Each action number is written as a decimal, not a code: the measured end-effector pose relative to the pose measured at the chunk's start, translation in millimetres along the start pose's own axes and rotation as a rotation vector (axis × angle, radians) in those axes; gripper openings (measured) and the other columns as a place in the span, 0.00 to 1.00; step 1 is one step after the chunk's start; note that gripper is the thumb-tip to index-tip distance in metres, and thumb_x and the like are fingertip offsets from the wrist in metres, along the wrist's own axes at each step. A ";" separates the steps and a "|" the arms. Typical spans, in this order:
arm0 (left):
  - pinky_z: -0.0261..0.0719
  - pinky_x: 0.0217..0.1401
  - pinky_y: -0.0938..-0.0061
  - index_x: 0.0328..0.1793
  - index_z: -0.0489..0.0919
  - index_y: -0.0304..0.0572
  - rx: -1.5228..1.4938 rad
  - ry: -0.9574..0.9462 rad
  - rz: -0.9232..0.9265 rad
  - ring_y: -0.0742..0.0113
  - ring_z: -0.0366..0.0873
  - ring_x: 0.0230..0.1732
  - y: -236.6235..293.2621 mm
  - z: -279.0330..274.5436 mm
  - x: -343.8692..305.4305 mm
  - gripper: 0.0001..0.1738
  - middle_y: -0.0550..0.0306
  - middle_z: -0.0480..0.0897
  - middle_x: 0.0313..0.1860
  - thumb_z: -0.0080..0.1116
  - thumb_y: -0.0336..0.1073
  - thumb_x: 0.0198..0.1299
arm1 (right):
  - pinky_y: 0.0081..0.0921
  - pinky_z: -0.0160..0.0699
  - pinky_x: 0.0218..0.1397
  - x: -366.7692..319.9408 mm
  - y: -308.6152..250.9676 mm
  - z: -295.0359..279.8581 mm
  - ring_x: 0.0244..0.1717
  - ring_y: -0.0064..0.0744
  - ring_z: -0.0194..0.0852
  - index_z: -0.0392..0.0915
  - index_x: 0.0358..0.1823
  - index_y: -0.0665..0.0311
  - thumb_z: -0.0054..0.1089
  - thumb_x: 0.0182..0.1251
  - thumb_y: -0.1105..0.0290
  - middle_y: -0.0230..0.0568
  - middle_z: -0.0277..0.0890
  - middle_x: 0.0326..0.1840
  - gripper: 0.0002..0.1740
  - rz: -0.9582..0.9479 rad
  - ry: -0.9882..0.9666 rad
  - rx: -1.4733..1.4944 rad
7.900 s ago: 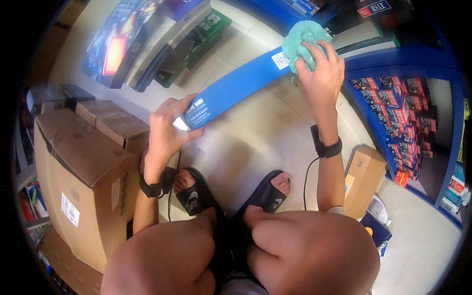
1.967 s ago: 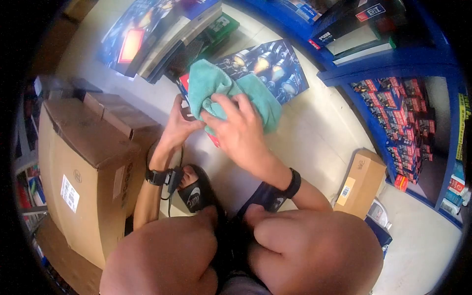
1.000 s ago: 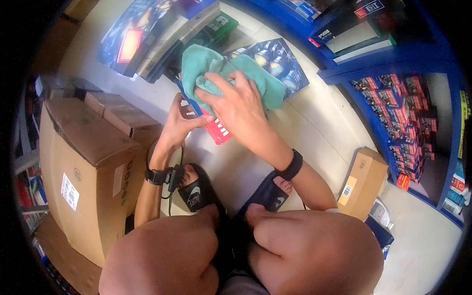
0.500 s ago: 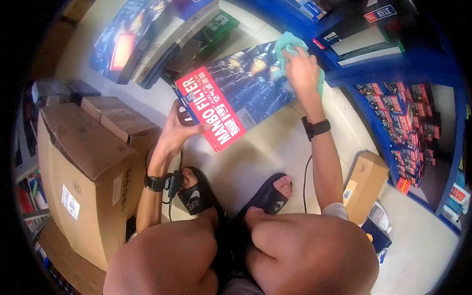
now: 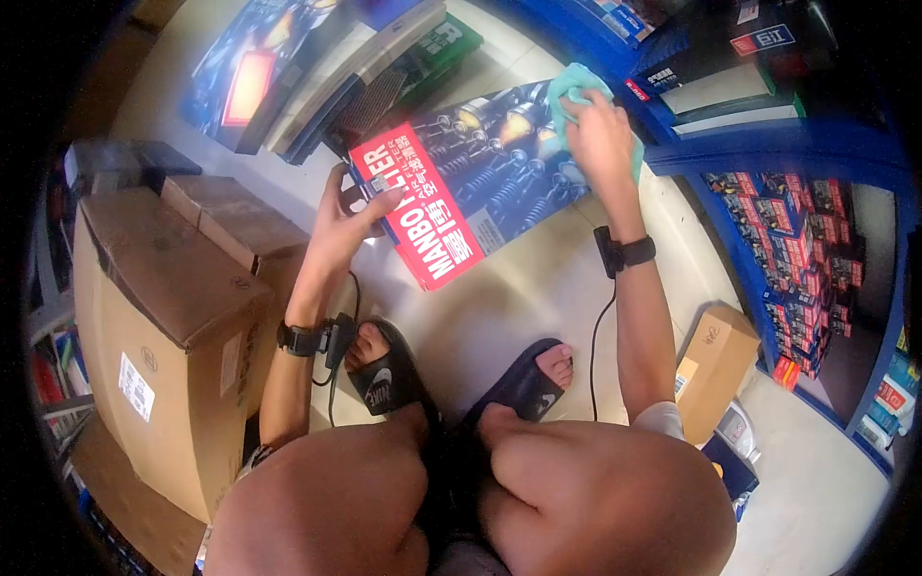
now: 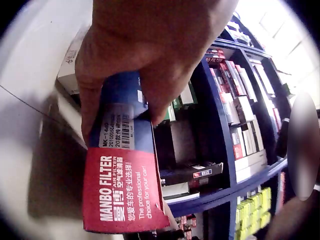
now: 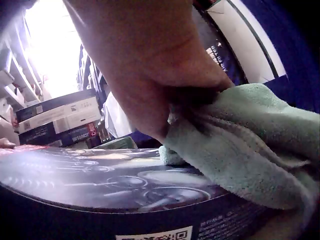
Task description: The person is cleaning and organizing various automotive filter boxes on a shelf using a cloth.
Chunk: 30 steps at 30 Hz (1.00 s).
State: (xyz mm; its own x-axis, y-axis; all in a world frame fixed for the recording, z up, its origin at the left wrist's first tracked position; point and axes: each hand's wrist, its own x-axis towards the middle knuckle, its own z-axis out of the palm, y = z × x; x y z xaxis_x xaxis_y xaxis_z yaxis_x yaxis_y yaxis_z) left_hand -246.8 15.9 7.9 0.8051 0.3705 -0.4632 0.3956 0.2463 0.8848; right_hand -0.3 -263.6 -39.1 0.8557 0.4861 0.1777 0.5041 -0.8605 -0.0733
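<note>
Has a tall brown carton standing on the floor, left of the left fingers and nearer the legs. Shows flat boxes beyond the left fingers, packed closely together, probably to save room.

Pinches the filter box by its red-labelled end with the left hand, thumb over the broad printed face, other fingers around the narrow side and partly hidden. Seems to take the end this way to bear the weight from one side, leaving most of the picture face uncovered. Holds the box above the floor, running from the left fingers across to the right ones, broad face up, perhaps to lay a flat surface toward both eyes and cloth.

Grips a bunched green cloth in the curled fingers of the right hand, over the box's far end; cannot tell how each fingertip lies inside the folds. Looks bunched to put padding between fingers and cardboard. Drapes loose cloth past the right fingers and over the box's edge.

Has a long carton on the floor, nearer the legs than the right fingers, and a blue shelf to their right, holding small boxes in piles, likely for compactness.
</note>
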 end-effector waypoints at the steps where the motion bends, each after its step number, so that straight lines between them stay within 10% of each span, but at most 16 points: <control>1: 0.90 0.56 0.65 0.88 0.54 0.29 0.027 0.001 0.026 0.56 0.90 0.56 -3.0 -1.8 -0.2 0.57 0.39 0.86 0.63 0.81 0.40 0.63 | 0.51 0.90 0.56 -0.6 -6.2 -4.5 0.60 0.56 0.81 0.92 0.62 0.38 0.66 0.66 0.70 0.29 0.81 0.71 0.24 0.001 0.003 -0.001; 10: 0.93 0.52 0.64 0.86 0.55 0.30 0.056 -0.087 0.033 0.57 0.89 0.58 -13.1 0.5 -11.4 0.52 0.40 0.83 0.65 0.79 0.36 0.65 | 0.39 0.82 0.61 -49.4 -150.1 -55.5 0.54 0.47 0.77 0.92 0.57 0.49 0.65 0.62 0.74 0.38 0.80 0.68 0.22 -0.423 0.078 0.322; 15: 0.91 0.57 0.66 0.88 0.53 0.32 0.114 -0.123 0.133 0.58 0.85 0.62 -50.6 -5.8 -19.6 0.52 0.42 0.80 0.68 0.78 0.32 0.66 | 0.56 0.77 0.66 -79.2 -201.1 -76.8 0.65 0.52 0.71 0.93 0.56 0.48 0.64 0.68 0.67 0.34 0.76 0.69 0.18 -0.477 -0.031 0.391; 20: 0.89 0.63 0.65 0.88 0.51 0.27 0.030 -0.159 -0.002 0.57 0.84 0.64 -51.3 -6.3 -27.5 0.56 0.40 0.80 0.68 0.80 0.31 0.64 | 0.69 0.73 0.72 -83.8 -185.3 -59.8 0.69 0.56 0.70 0.92 0.56 0.49 0.61 0.73 0.64 0.34 0.75 0.70 0.16 -0.462 -0.085 0.354; 30: 0.88 0.63 0.61 0.84 0.54 0.28 0.044 -0.121 -0.098 0.57 0.87 0.60 -39.3 -4.2 -28.2 0.56 0.39 0.84 0.63 0.83 0.38 0.61 | 0.56 0.78 0.61 -32.2 -44.5 -8.2 0.60 0.49 0.76 0.93 0.58 0.38 0.60 0.72 0.68 0.26 0.78 0.69 0.20 -0.097 0.029 -0.026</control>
State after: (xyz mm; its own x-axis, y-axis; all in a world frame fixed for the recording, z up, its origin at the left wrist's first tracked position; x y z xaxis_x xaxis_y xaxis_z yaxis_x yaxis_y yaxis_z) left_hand -287.0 -0.4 -14.1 0.8079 0.2353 -0.5403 0.4919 0.2357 0.8381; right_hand -51.2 -242.2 -33.5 0.7993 0.5627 0.2108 0.5806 -0.8137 -0.0295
